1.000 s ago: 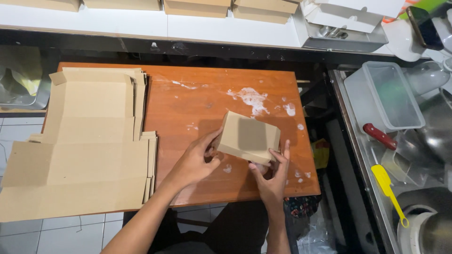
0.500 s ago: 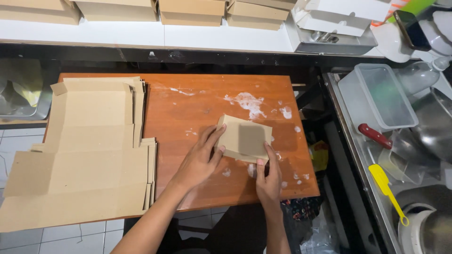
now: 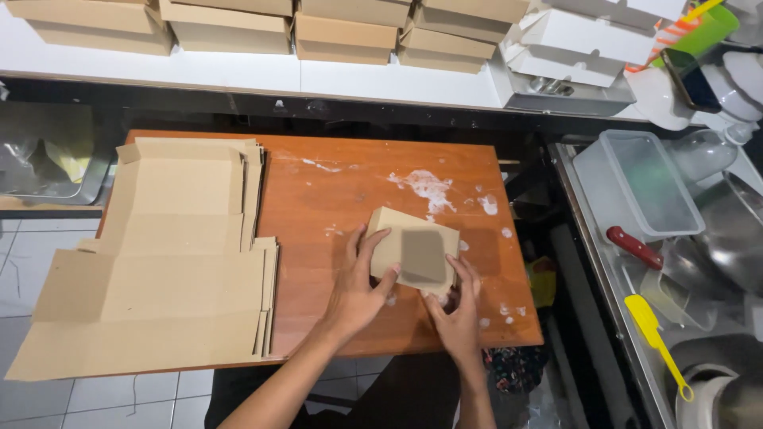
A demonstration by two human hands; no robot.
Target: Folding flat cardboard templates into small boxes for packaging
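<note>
A small folded brown cardboard box [image 3: 415,248] rests on the orange wooden table [image 3: 334,199], near its front right. My left hand [image 3: 356,287] presses against the box's left side with fingers spread up along it. On the near right corner of the box lies my right hand [image 3: 459,314], fingers on its edge. Both hands grip the box from below and the sides.
A stack of flat unfolded cardboard blanks [image 3: 159,254] covers the table's left part. Finished brown boxes [image 3: 342,28] line the white shelf behind. To the right stand a clear plastic tub [image 3: 644,183], a red-handled knife [image 3: 636,248] and a yellow spatula [image 3: 656,334].
The box has come down from a tilted, raised hold to lie flatter on the table. Both hands shifted slightly with it, and the view moved back a little.
</note>
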